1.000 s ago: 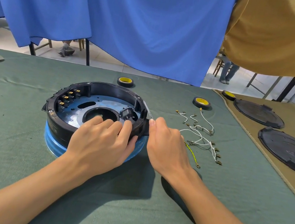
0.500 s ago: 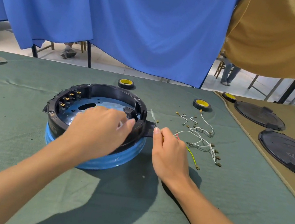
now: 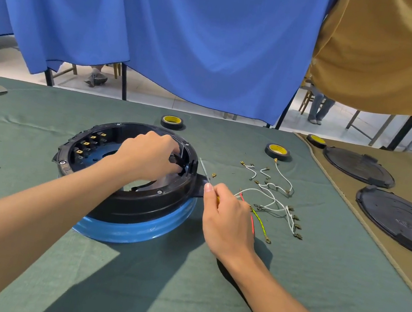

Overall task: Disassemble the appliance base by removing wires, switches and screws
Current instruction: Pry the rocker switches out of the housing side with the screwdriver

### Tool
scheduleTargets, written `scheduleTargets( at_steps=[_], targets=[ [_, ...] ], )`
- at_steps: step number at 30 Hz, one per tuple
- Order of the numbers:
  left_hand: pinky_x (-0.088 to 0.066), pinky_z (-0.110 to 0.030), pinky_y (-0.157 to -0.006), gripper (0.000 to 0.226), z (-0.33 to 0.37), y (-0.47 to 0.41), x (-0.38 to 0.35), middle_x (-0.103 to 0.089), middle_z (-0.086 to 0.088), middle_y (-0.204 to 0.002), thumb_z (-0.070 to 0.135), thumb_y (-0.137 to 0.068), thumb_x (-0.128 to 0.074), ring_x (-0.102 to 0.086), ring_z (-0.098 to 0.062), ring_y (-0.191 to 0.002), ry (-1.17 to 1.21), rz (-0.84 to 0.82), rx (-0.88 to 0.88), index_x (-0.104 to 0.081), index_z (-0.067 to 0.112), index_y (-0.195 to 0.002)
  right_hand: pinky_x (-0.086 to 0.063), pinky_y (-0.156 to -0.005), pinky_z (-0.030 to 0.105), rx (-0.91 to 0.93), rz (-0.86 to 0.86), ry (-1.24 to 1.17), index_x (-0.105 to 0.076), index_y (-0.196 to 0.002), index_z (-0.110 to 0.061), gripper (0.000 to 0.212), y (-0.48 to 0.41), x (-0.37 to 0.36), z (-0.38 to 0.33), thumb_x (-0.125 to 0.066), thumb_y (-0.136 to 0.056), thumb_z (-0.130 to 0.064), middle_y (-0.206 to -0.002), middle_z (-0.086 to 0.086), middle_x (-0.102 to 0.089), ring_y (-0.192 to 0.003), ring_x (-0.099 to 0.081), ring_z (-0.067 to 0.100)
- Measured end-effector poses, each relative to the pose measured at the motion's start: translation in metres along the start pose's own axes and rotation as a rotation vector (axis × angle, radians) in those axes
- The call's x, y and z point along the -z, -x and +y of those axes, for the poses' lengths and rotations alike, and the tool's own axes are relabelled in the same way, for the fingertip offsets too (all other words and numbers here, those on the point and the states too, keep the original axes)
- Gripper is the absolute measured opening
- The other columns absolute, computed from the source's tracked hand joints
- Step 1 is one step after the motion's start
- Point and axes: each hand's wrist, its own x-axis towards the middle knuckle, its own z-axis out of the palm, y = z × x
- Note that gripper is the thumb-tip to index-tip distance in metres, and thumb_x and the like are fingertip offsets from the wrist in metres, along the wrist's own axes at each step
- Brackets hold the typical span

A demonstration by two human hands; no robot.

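Base [image 3: 135, 206], one black ring on a blue rim, sits left of centre on the green cloth [image 3: 176, 288]. The left hand [image 3: 144, 156] reaches inside it, fingers curled round a small black part [image 3: 174, 159] against the right inner wall. The right hand [image 3: 229, 217], just outside that wall, pinches one thin screwdriver [image 3: 205, 170] whose shaft runs up and away to the left, its tip close to the rim. The part thus lies left of the tip, just across the wall, and the left hand is nearer. Loose wires [image 3: 272, 195] lie right: one red, one green-yellow, the white ones too tangled to count. There are three tape rolls [image 3: 172, 122] and two black covers [image 3: 359, 170].
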Motion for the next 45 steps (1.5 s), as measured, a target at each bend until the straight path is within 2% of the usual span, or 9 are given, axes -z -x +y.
scheduleTargets(
  at_steps=[9,14,18,22,26,32,38,42,45],
  targets=[
    [-0.046,-0.036,-0.073,0.033,-0.003,0.005,0.002,-0.067,-0.001,-0.113,0.037,-0.086,-0.069,-0.059,-0.027,-0.101,0.005,0.119,0.005,-0.060,0.031,-0.117,-0.024,-0.058,0.039,-0.003,0.022,-0.050,-0.027,-0.062,-0.024,0.045,-0.001,0.000,0.000,-0.039,-0.103,-0.036,-0.050,-0.008,-0.035,-0.063,-0.037,0.028],
    [-0.052,-0.045,-0.084,0.048,0.005,0.022,0.018,-0.063,0.009,-0.097,0.032,-0.084,-0.074,-0.062,-0.021,-0.091,0.274,0.233,-0.034,-0.051,0.028,-0.127,-0.034,-0.058,0.038,-0.122,0.118,-0.239,-0.035,-0.061,-0.020,0.044,-0.005,0.007,-0.003,-0.053,-0.096,-0.038,-0.048,-0.005,-0.040,-0.057,-0.038,0.020],
    [-0.050,-0.040,-0.083,0.056,0.023,0.042,0.025,-0.058,0.024,-0.088,0.028,-0.079,-0.079,-0.061,-0.010,-0.084,0.442,0.298,-0.145,-0.050,0.028,-0.127,-0.040,-0.053,0.033,-0.229,0.174,-0.537,-0.051,-0.065,-0.016,0.033,-0.025,0.035,-0.008,-0.064,-0.091,-0.031,-0.052,0.000,-0.054,-0.046,-0.043,0.016],
    [-0.050,-0.042,-0.082,0.061,0.048,0.058,0.025,-0.056,0.030,-0.088,0.030,-0.076,-0.080,-0.056,0.000,-0.075,0.478,0.334,-0.285,-0.048,0.030,-0.128,-0.026,-0.035,0.019,-0.275,-0.065,-0.798,-0.060,-0.079,-0.011,0.023,-0.043,0.073,-0.007,-0.069,-0.090,-0.030,-0.070,0.006,-0.072,-0.032,-0.029,0.008],
    [-0.048,-0.039,-0.081,0.060,0.069,0.062,0.017,-0.062,0.027,-0.097,0.031,-0.078,-0.077,-0.046,-0.003,-0.077,0.484,0.374,-0.373,-0.048,0.027,-0.130,-0.022,-0.032,0.016,-0.277,-0.390,-0.888,-0.063,-0.094,-0.007,0.027,-0.045,0.099,-0.002,-0.071,-0.086,-0.031,-0.067,-0.001,-0.068,-0.036,-0.024,0.006],
    [-0.047,-0.039,-0.082,0.056,0.074,0.063,0.007,-0.055,0.032,-0.095,0.031,-0.079,-0.078,-0.053,-0.009,-0.089,0.510,0.411,-0.350,-0.052,0.023,-0.128,-0.021,-0.032,0.014,-0.392,-0.543,-1.086,-0.064,-0.094,-0.011,0.025,-0.041,0.097,0.007,-0.073,-0.074,-0.023,-0.083,0.007,-0.066,-0.037,-0.023,0.003],
    [-0.043,-0.032,-0.080,0.053,0.052,0.060,-0.001,-0.064,0.019,-0.117,0.043,-0.087,-0.067,-0.053,-0.011,-0.109,0.379,0.415,-0.252,-0.046,0.026,-0.132,-0.023,-0.031,0.015,-0.471,-0.370,-1.070,-0.057,-0.094,-0.010,0.012,-0.047,0.092,0.012,-0.067,-0.088,-0.006,-0.065,0.001,-0.066,-0.036,-0.025,0.004],
    [-0.039,-0.033,-0.069,0.038,0.032,0.059,-0.001,-0.066,0.006,-0.109,0.052,-0.093,-0.050,-0.054,-0.019,-0.104,0.002,0.328,-0.231,-0.062,0.023,-0.114,-0.021,-0.034,0.017,-0.385,-0.198,-0.777,-0.060,-0.097,-0.006,0.017,-0.051,0.092,0.017,-0.072,-0.086,-0.008,-0.058,0.003,-0.058,-0.038,-0.025,0.007],
    [-0.042,-0.032,-0.070,0.035,0.022,0.058,-0.003,-0.060,0.013,-0.121,0.052,-0.094,-0.046,-0.051,-0.014,-0.109,-0.004,0.224,-0.221,-0.065,0.027,-0.109,-0.020,-0.036,0.017,-0.336,-0.115,-0.608,-0.064,-0.093,-0.007,0.014,-0.056,0.091,0.026,-0.075,-0.085,-0.009,-0.049,-0.004,-0.041,-0.035,-0.025,0.007]
  ],
)
